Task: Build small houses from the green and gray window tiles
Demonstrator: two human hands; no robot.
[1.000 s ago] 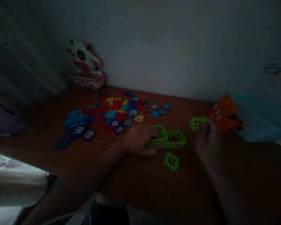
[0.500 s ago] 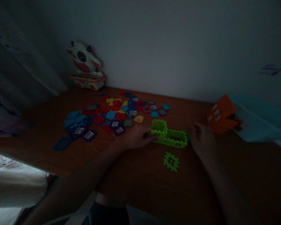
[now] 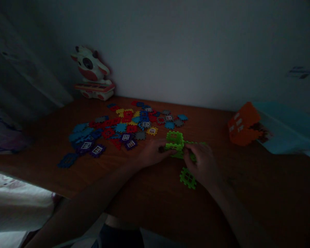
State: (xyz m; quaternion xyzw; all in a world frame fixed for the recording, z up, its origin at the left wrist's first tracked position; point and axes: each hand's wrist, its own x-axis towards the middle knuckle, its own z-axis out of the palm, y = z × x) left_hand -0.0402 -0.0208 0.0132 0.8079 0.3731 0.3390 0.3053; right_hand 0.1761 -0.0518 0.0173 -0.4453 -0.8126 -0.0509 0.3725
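Note:
A structure of green interlocking building tiles (image 3: 174,135) stands on the wooden table, its left part rising higher than its right. My left hand (image 3: 155,151) is closed on the structure's left end, thumb along the near side. From the right, my right hand (image 3: 203,163) pinches the raised part near its corner and covers much of the low right section. One loose green window tile (image 3: 188,178) lies flat in front of the structure, its right edge close under my right hand.
Loose coloured tiles (image 3: 121,127) lie spread over the table's left and middle. A cow-shaped toy keyboard (image 3: 94,75) stands at the back left by the wall. At the right, an orange tile house (image 3: 244,124) sits beside a light blue bag (image 3: 284,127).
My right hand has moved left from the structure's right end to its raised part. My left hand keeps its hold. The loose green tile has stayed in place.

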